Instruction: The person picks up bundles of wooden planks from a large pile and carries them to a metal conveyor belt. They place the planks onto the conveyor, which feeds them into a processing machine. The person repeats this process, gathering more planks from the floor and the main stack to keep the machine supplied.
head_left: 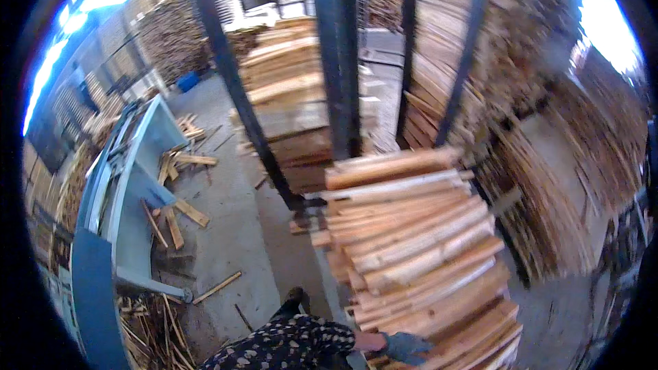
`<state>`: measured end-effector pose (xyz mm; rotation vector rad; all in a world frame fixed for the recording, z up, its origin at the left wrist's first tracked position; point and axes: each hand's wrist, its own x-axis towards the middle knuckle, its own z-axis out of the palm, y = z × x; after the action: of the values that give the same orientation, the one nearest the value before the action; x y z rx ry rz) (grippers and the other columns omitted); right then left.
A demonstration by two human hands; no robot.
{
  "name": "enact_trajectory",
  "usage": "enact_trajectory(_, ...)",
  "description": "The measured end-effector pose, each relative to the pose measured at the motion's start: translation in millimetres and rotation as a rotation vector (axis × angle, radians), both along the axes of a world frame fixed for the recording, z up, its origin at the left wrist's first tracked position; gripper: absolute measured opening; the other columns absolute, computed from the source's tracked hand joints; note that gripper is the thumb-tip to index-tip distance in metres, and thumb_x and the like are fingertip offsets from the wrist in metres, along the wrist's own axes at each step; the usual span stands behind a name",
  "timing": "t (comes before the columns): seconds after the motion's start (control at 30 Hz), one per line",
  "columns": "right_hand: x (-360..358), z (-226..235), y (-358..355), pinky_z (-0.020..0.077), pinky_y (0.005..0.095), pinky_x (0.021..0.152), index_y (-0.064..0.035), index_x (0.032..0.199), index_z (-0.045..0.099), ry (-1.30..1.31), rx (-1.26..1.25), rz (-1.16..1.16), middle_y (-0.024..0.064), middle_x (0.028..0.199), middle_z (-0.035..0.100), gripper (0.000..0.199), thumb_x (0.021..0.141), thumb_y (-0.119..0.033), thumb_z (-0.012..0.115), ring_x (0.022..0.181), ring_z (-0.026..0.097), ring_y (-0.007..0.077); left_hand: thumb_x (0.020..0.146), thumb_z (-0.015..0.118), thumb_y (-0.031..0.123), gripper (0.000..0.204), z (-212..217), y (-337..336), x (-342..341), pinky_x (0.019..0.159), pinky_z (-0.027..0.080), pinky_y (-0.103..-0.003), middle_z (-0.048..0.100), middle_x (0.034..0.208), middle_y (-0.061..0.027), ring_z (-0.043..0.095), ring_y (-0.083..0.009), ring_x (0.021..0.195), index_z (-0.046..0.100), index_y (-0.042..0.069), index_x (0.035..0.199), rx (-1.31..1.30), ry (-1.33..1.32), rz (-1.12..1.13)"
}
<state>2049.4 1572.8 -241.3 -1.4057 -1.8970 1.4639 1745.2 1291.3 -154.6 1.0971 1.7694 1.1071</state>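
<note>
A tall stack of pale, rough-sawn wooden boards (411, 233) stands in front of me, slightly right of the middle. The boards lie side by side in uneven, stepped rows. My left hand (408, 348), in a grey-blue work glove, reaches in from the lower left under a dark patterned sleeve (295, 342). It rests on the near boards at the bottom of the view, its fingers seemingly stretched out over the wood, though motion blurs them. My right hand is not in view.
Dark metal posts (336, 62) rise behind the stack, with another board pile (288, 82) beyond. On the left stands a light-blue machine frame (137, 185); wood offcuts (188, 212) litter the floor beside it. Bundled thin slats (548, 199) lie at the right.
</note>
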Motion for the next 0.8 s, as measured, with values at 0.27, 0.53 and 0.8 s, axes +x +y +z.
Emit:
enact_trajectory(0.27, -284.2, 98.7, -249.7, 0.0469, 0.0388, 0.093, -0.0023, 0.129, 0.048, 0.064, 0.114, 0.845, 0.0142, 0.120, 0.056, 0.036, 0.096, -0.018, 0.050, 0.106, 0.054, 0.0262, 0.090, 0.048, 0.051, 0.067, -46.0, -288.7, -55.7, 0.093, 0.046, -0.044, 0.049, 0.133, -0.0202, 0.055, -0.0371, 0.113, 0.040, 0.005, 0.138, -0.399, -0.130, 0.360)
enact_trajectory(0.53, -406.3, 185.4, -528.0, 0.0438, 0.0386, 0.094, -0.0088, 0.132, 0.051, 0.246, 0.092, 1.610, 0.0130, 0.128, 0.055, 0.038, 0.096, -0.020, 0.054, 0.114, 0.054, 0.0268, 0.088, 0.050, 0.057, 0.073, -42.1, -535.2, -47.4, 0.095, 0.045, -0.043, 0.055, 0.125, -0.0245, 0.057, -0.0373, 0.112, 0.044, 0.001, 0.134, -0.524, 0.068, 1.006)
enact_trajectory(0.8, -480.6, 155.0, -682.4, 0.0407, 0.0328, 0.100, -0.0005, 0.140, 0.040, -0.302, -0.255, 2.211, 0.0169, 0.133, 0.052, 0.056, 0.092, -0.024, 0.055, 0.119, 0.050, 0.0204, 0.085, 0.062, 0.049, 0.073, 44.1, -599.4, -128.8, 0.097, 0.044, -0.037, 0.056, 0.125, -0.0236, 0.057, -0.0328, 0.115, 0.045, -0.002, 0.134, -0.042, -0.151, 1.422)
